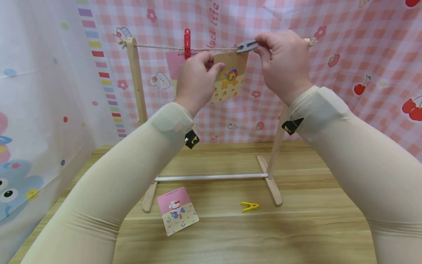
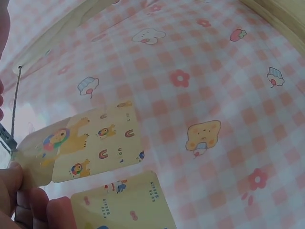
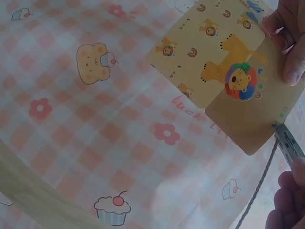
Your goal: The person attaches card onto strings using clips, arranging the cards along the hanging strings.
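Note:
My left hand [image 1: 199, 79] pinches the left edge of a tan card with a lion [image 1: 229, 79], held up at the twine [image 1: 158, 47]. My right hand [image 1: 285, 62] grips the handle end of a grey clothespin [image 1: 248, 46], whose tip meets the card's top edge at the twine. In the right wrist view, the clothespin [image 3: 288, 143] sits at the card's edge beside the twine [image 3: 259, 186]. Left of these, a red clothespin [image 1: 187, 44] fastens a pink card [image 1: 173, 64] to the twine, partly hidden behind my left hand.
The twine spans two wooden posts [image 1: 136, 79] joined low down by a white rod [image 1: 211, 178]. On the wooden table [image 1: 230, 242] lie a pink and cream card [image 1: 178, 211] and a yellow clothespin [image 1: 250, 206]. A checked curtain [image 1: 254, 121] hangs behind.

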### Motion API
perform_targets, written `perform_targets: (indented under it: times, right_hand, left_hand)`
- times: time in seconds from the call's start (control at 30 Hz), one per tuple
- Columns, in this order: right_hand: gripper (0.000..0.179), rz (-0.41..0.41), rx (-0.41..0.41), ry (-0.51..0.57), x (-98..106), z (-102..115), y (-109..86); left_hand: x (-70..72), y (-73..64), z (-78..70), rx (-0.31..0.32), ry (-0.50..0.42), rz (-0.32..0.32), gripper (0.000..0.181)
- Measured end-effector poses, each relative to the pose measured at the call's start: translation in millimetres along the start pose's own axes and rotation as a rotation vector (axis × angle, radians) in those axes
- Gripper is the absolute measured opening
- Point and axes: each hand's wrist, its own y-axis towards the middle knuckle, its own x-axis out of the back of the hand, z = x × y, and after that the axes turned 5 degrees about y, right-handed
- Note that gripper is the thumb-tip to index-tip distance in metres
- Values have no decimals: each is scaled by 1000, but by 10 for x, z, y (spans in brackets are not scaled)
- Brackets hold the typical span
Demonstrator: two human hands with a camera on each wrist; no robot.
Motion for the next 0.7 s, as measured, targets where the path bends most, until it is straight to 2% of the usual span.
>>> perform_targets:
  times: [0.27,0.5,0.7]
  right_hand:
    - [23,94,-74,-31,-2,46,43]
    - [23,100,-5,11,-32,36,43]
    - [24,120,9,13,-44,23,31]
  left_hand:
    - [-14,11,6,7,5,2,21]
    - [-24,11,21,16,11,8,22]
    - [-39,7,39,16,20,11,22]
